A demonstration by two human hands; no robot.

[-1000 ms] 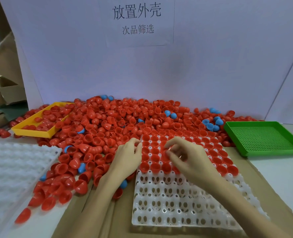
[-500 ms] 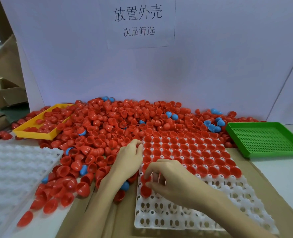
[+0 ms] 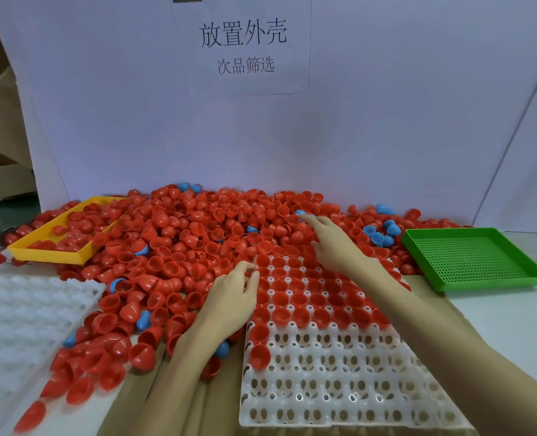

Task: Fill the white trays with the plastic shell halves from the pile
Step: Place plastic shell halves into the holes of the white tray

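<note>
White tray (image 3: 339, 401) sits lower centre-right of the frame on brown cardboard (image 3: 172, 413). Its upper rows are filled with red shell halves (image 3: 281, 316), open side up; lower rows are bare sockets. Two more red halves sit in the left column just below the filled rows.

Pile (image 3: 198, 234) of red halves spreads across the middle of the frame, from the yellow tray (image 3: 46, 254) at left to the green perforated tray (image 3: 472, 259) at right. A few blue halves (image 3: 377, 237) are mixed in, mostly upper right of the pile.

Right hand (image 3: 333, 247) reaches over the tray's top edge into the pile, fingers extended and relaxed, index tip touching shells near a blue one at upper centre. Holding nothing that I can see.

Left hand (image 3: 232, 294) rests at the tray's upper-left corner, fingers curled with tips bunched against the thumb. Can't tell if a shell is inside the pinch.

Second white tray (image 3: 15, 319) at lower left, sockets bare, red halves scattered along its right edge. White backboard behind carries a paper sign (image 3: 245, 48) with printed characters. Cardboard boxes (image 3: 2, 180) at far left.
</note>
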